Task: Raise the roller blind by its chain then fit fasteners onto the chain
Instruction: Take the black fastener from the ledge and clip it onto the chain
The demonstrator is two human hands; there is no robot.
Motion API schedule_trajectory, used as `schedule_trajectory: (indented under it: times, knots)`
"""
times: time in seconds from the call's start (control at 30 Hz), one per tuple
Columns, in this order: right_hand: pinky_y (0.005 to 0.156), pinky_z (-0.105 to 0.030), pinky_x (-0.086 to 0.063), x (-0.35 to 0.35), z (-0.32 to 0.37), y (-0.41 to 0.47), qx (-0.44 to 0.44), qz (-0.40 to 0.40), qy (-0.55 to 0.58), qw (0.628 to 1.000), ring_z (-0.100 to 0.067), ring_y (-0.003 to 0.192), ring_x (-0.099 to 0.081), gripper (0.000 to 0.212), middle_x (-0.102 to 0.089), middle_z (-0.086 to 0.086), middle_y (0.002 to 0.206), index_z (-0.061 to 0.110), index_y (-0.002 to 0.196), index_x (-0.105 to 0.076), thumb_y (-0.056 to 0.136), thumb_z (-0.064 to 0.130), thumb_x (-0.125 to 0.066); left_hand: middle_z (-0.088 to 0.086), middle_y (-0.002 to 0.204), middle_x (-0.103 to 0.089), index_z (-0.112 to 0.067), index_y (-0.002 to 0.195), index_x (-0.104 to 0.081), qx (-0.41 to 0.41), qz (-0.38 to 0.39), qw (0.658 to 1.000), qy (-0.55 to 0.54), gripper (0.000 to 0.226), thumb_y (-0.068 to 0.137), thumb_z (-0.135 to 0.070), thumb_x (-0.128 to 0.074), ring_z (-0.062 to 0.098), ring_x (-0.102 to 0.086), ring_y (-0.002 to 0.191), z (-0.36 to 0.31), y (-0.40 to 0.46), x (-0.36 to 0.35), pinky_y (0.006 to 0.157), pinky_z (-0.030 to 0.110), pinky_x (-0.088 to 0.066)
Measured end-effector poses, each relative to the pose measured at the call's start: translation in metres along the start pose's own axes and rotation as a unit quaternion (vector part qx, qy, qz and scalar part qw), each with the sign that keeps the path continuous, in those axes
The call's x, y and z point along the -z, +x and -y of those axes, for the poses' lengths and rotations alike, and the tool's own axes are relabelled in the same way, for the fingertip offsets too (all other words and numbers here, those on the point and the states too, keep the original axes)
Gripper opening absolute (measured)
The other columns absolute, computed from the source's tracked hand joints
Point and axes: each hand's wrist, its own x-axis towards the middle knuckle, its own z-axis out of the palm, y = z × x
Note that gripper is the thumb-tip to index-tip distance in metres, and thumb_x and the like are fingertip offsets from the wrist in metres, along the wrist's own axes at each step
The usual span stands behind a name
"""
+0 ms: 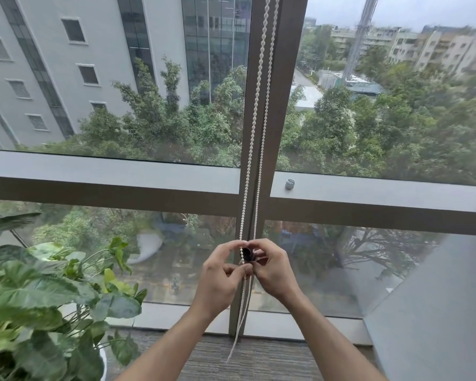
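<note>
The left hand (222,273) and the right hand (272,266) meet in front of the dark vertical window mullion (280,78), fingers curled inward toward each other. Between their fingertips sits a small dark round fastener (246,254), pinched from both sides against the white beaded roller-blind chain (256,111). The left thumb and forefinger also nip the left strand of the chain just below the fastener.

The chain hangs as two strands running down the mullion from the top of the view, passing between the hands and trailing on below them to the grey ribbed carpet (259,358), where its lower part is blurred. Both bare forearms reach up from the bottom edge.

On the grey horizontal window rail (94,169), to the right of the mullion and well above the hands, rests a small grey cylindrical piece (289,184); what it is cannot be told. At lower left stands a leafy green potted plant (39,292) in a white pot. Through the glass lie trees (176,119), a pale grey multi-storey building (66,50) and farther blocks under an overcast sky.
</note>
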Motion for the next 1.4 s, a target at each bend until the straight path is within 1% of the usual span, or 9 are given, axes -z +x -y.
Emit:
schedule_trajectory:
  times: [0.1, 0.27, 0.57, 0.77, 0.9, 1.0, 1.13, 1.2, 1.4]
  knots:
    - [0.072, -0.029, -0.057, -0.001, 0.002, -0.002, 0.003, -0.001, 0.006, 1.0, -0.014, 0.08, -0.069, 0.045, -0.071, 0.003, 0.094, 0.029, 0.097, -0.067, 0.07, -0.007, -0.073, 0.0, 0.12, -0.067, -0.036, 0.116, -0.062, 0.015, 0.006, 1.0, -0.003, 0.049, 0.083, -0.004, -0.077, 0.018, -0.076, 0.068, -0.003, 0.001, 0.003, 0.07, 0.043, -0.063]
    - [0.069, -0.021, -0.055, -0.002, 0.007, -0.004, -0.006, 0.009, 0.011, 1.0, -0.006, 0.075, -0.07, 0.049, -0.072, 0.013, 0.082, 0.038, 0.092, -0.063, 0.068, -0.005, -0.071, 0.0, 0.117, -0.069, -0.036, 0.112, -0.062, 0.021, 0.015, 1.0, -0.013, 0.05, 0.081, 0.0, -0.078, 0.018, -0.076, 0.065, -0.008, -0.001, 0.008, 0.064, 0.025, -0.06]
    - [0.082, -0.022, -0.053, 0.002, 0.007, -0.008, -0.021, 0.112, 0.058, 0.992, -0.005, 0.086, -0.068, 0.036, -0.072, 0.006, 0.099, 0.03, 0.109, -0.062, 0.087, 0.002, -0.066, -0.002, 0.116, -0.07, -0.034, 0.113, -0.062, 0.024, 0.03, 0.999, -0.003, 0.049, 0.08, -0.002, -0.079, 0.025, -0.076, 0.066, -0.011, -0.002, 0.017, 0.071, 0.042, -0.063]
    - [0.079, -0.021, -0.052, 0.003, 0.003, -0.01, -0.034, 0.121, 0.092, 0.988, -0.009, 0.082, -0.067, 0.038, -0.072, 0.004, 0.094, 0.03, 0.114, -0.061, 0.091, -0.001, -0.063, -0.009, 0.102, -0.076, -0.035, 0.114, -0.063, 0.042, 0.045, 0.998, -0.009, 0.049, 0.081, -0.001, -0.078, 0.027, -0.077, 0.071, -0.01, -0.002, 0.02, 0.073, 0.047, -0.063]
    - [0.077, -0.019, -0.052, 0.0, 0.003, -0.013, -0.028, 0.104, 0.101, 0.989, -0.008, 0.08, -0.069, 0.036, -0.074, 0.011, 0.089, 0.03, 0.111, -0.061, 0.09, 0.001, -0.064, -0.005, 0.098, -0.077, -0.037, 0.113, -0.063, 0.045, 0.04, 0.998, -0.013, 0.049, 0.08, -0.004, -0.079, 0.033, -0.076, 0.07, -0.009, -0.001, 0.02, 0.073, 0.052, -0.062]
    - [0.076, -0.02, -0.054, -0.002, 0.003, -0.014, -0.021, 0.084, 0.111, 0.99, -0.011, 0.083, -0.071, 0.034, -0.075, 0.01, 0.097, 0.029, 0.108, -0.062, 0.089, 0.002, -0.066, -0.006, 0.102, -0.076, -0.041, 0.11, -0.066, 0.047, 0.04, 0.998, -0.023, 0.049, 0.079, -0.006, -0.08, 0.033, -0.076, 0.071, -0.007, 0.0, 0.02, 0.072, 0.046, -0.063]
    - [0.082, -0.03, -0.057, -0.003, 0.002, -0.015, -0.018, 0.085, 0.116, 0.989, -0.015, 0.086, -0.072, 0.029, -0.075, 0.004, 0.1, 0.029, 0.108, -0.062, 0.088, 0.009, -0.068, -0.013, 0.109, -0.074, -0.047, 0.106, -0.07, 0.054, 0.042, 0.997, -0.034, 0.053, 0.075, -0.006, -0.084, 0.018, -0.075, 0.068, -0.005, 0.002, 0.025, 0.07, 0.029, -0.06]
    - [0.083, -0.028, -0.055, -0.003, 0.001, -0.016, -0.015, 0.093, 0.113, 0.989, -0.014, 0.089, -0.072, 0.029, -0.074, 0.007, 0.101, 0.031, 0.107, -0.06, 0.088, 0.01, -0.067, -0.016, 0.109, -0.073, -0.046, 0.105, -0.07, 0.05, 0.049, 0.997, -0.033, 0.053, 0.075, -0.005, -0.084, 0.012, -0.072, 0.063, -0.005, 0.003, 0.028, 0.066, 0.024, -0.058]
    - [0.084, -0.024, -0.052, -0.004, 0.003, -0.013, -0.022, 0.102, 0.127, 0.986, -0.01, 0.091, -0.07, 0.036, -0.072, 0.012, 0.102, 0.034, 0.101, -0.054, 0.09, 0.001, -0.063, -0.016, 0.108, -0.074, -0.046, 0.105, -0.071, 0.058, 0.059, 0.995, -0.05, 0.052, 0.076, -0.004, -0.083, 0.019, -0.073, 0.062, -0.009, 0.003, 0.028, 0.065, 0.034, -0.063]
